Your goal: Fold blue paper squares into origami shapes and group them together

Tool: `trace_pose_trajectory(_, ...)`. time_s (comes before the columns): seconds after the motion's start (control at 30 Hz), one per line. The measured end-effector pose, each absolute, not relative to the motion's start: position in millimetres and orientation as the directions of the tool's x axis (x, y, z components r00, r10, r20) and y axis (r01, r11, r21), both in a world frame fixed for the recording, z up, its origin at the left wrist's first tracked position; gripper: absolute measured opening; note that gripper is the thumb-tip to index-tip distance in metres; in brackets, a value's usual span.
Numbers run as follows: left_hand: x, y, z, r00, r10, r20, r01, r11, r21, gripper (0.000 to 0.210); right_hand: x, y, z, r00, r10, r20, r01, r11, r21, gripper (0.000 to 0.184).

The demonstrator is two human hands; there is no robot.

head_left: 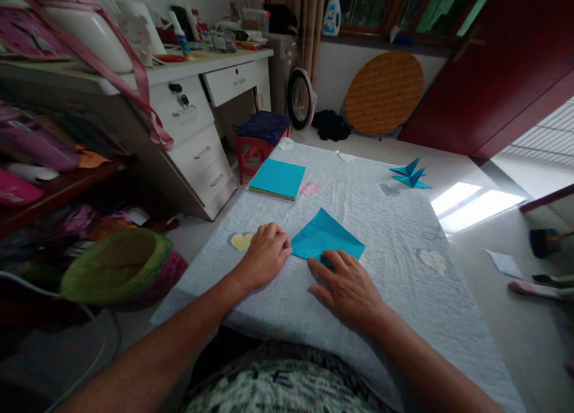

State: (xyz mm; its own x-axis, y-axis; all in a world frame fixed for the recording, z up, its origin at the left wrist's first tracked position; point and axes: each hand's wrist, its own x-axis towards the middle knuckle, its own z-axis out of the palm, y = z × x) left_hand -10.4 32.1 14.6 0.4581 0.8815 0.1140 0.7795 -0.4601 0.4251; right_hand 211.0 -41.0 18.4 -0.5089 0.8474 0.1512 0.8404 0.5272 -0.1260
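Observation:
A sheet of blue origami paper (326, 232), folded to a triangle-like shape with its point away from me, lies on the cloth-covered table (359, 204). My left hand (268, 251) has its fingers closed at the paper's left corner, pinching it. Along the near edge, my right hand (345, 284) lies with fingers stretched out on the paper, covering part of that edge. Beyond the left hand sits a stack of square blue paper (278, 178). Folded blue paper figures (410, 175) with pointed wings stand at the far right of the table.
A green-lined bin (116, 263) stands on the floor at left, below a white desk (188, 120) with drawers. A red stool (251, 150) with a dark cushion touches the far left side. Behind are an open-doored washing machine (300, 99) and a round wooden tabletop (384, 92).

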Motion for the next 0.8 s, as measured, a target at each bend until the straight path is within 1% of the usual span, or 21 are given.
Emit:
trace_pose_trajectory(0.2,-10,36,10,0.438,0.893,0.107,0.789,-0.439,0.429,0.01,202,-31,27,-0.544,0.833,0.098,0.834,0.55,-0.041,0.052)
trace_pose_trajectory(0.4,-14,35,9,0.416,0.906,0.085,0.812,-0.411,0.414,0.008,190,-27,31,-0.532,0.845,0.064,0.847,0.532,0.01,0.056)
trace_pose_trajectory(0.67,-20,33,8,0.386,0.916,0.108,0.846,-0.398,0.356,0.013,180,-29,30,-0.502,0.862,0.072,0.865,0.499,0.05,0.064)
trace_pose_trajectory(0.8,-27,33,8,0.374,0.921,0.111,0.846,-0.388,0.365,0.01,174,-28,31,-0.479,0.876,0.056,0.878,0.477,0.052,0.065)
